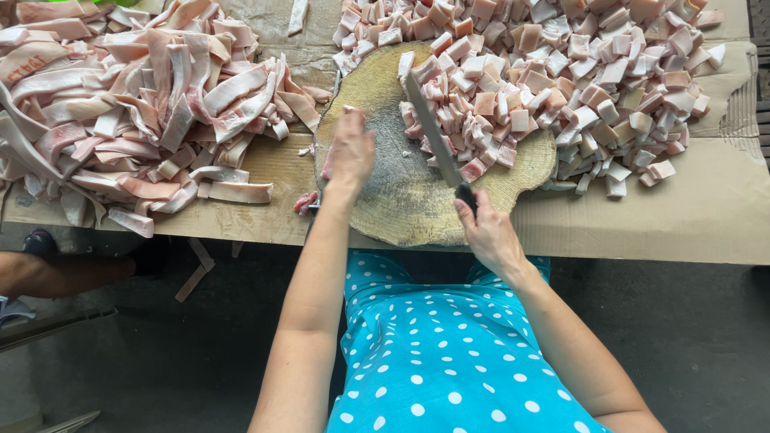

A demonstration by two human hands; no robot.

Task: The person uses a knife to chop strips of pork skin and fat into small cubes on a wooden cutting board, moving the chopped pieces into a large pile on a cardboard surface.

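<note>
My right hand (488, 234) grips the long steel knife (433, 132) against pale cubed meat (489, 120); left hand (350, 152) presses spread on the round wooden block's (417, 208) left edge, long pink strips (136, 104) heaped beyond.

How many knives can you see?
1. The knife is in the right hand, its blade lying over the round wooden block beside cut meat pieces. Others could hide under the piles.

Strips (136, 104) lie left of the chopping block (417, 200), cut cubes (577, 80) on and right of it.
</note>
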